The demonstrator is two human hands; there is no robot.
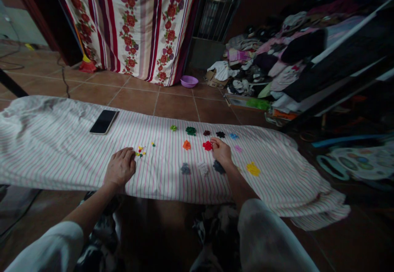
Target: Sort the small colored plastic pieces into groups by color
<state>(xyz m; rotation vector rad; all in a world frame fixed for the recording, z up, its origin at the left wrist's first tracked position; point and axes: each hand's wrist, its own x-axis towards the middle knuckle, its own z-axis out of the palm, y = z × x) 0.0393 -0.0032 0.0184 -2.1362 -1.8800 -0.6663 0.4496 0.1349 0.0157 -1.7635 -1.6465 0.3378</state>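
A striped cloth [52, 148] covers a long low surface in front of me. On it lie small piles of tiny pieces sorted by colour: green [191, 130], orange [186, 144], red [207, 145], black [220, 134], blue [234, 136], grey [185, 168], white [203, 167] and yellow [253, 168]. My right hand [221, 151] rests beside the red pile with its fingers curled; what they hold is hidden. My left hand [120, 166] lies palm down with fingers bent, next to a scatter of mixed small pieces [140, 151].
A black phone [104, 121] lies on the cloth at the left. Behind are a floral curtain [138, 21], a purple bowl [188, 81] on the tiled floor and a heap of clothes [277, 58] at the right. A round toy tray [357, 163] is far right.
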